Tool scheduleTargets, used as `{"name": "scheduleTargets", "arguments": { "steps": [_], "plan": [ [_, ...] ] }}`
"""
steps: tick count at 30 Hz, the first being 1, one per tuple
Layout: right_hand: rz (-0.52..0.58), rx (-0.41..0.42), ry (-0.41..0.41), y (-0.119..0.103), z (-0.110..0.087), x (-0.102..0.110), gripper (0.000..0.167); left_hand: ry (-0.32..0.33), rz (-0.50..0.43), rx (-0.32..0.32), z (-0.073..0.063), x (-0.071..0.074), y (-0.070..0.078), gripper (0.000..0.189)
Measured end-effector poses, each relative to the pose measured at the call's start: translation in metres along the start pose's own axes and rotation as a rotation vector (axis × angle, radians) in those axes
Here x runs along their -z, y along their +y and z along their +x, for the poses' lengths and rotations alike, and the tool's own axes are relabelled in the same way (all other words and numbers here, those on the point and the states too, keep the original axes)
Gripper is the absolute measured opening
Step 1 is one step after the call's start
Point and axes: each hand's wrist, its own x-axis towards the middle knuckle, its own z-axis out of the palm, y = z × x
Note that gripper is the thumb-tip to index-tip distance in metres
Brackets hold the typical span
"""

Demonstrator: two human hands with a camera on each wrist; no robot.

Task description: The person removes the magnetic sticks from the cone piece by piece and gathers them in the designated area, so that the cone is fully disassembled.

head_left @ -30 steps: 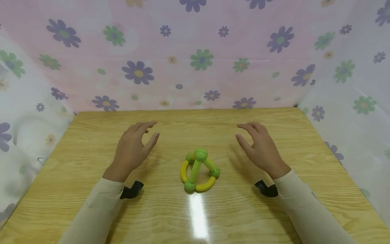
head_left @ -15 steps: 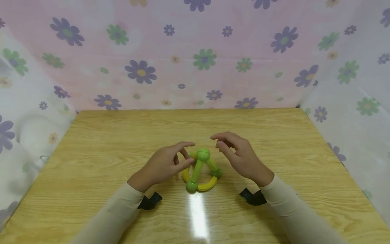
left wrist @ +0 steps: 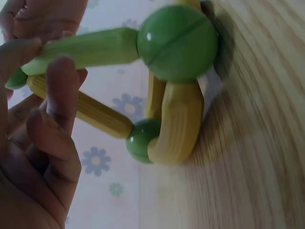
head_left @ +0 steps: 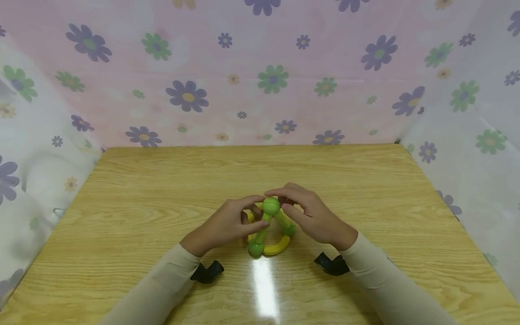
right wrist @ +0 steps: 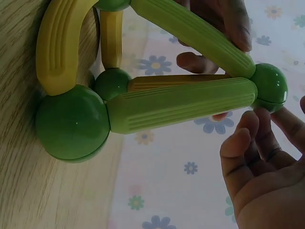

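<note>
Since both hands are right up at the top of the toy (head_left: 261, 234), I'd call this the getting-a-hold stage, nothing lifted yet. The toy, a green and yellow pyramid thing, sits on the table (head_left: 142, 194), between the two hands, with its base down flat. Left hand (head_left: 227, 223) looks like the better hold: thumb across the front rod (left wrist: 95, 47), fingers round the far side, so a narrow grip, though I can't tell how firm. Right hand (head_left: 314, 216) is half curled, fingertips up at the top ball (right wrist: 270, 86) and the thumb just beside it; can't say if it's really holding or only touching. IMO the next move calls for settling that right-hand hold before anything shifts. That ball looks smooth and shiny, so it could slip, and the ribbed rods (right wrist: 183, 105) seem a safer bet.
</note>
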Motion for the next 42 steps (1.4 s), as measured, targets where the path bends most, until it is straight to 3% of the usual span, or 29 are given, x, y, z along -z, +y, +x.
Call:
{"name": "scheduleTargets", "arguments": {
  "steps": [7,12,33,42],
  "plan": [
    [-0.043,0.017,-0.033,0.0016,0.0014,0.0001,0.041,-0.022,-0.112,0.030,0.0012,-0.0034,0.0005,0.065],
    [-0.010,0.009,-0.039,0.0026,0.0024,-0.0024,0.040,-0.029,-0.162,0.056,0.0002,-0.0050,0.0005,0.068],
    [0.025,-0.028,-0.088,0.0035,0.0017,-0.0041,0.034,-0.101,-0.278,0.077,0.0007,-0.0050,0.0031,0.064],
    [0.040,-0.017,-0.118,0.0026,0.0034,-0.0034,0.033,-0.093,-0.334,0.067,-0.0003,-0.0058,0.0029,0.063]
  ]
}}
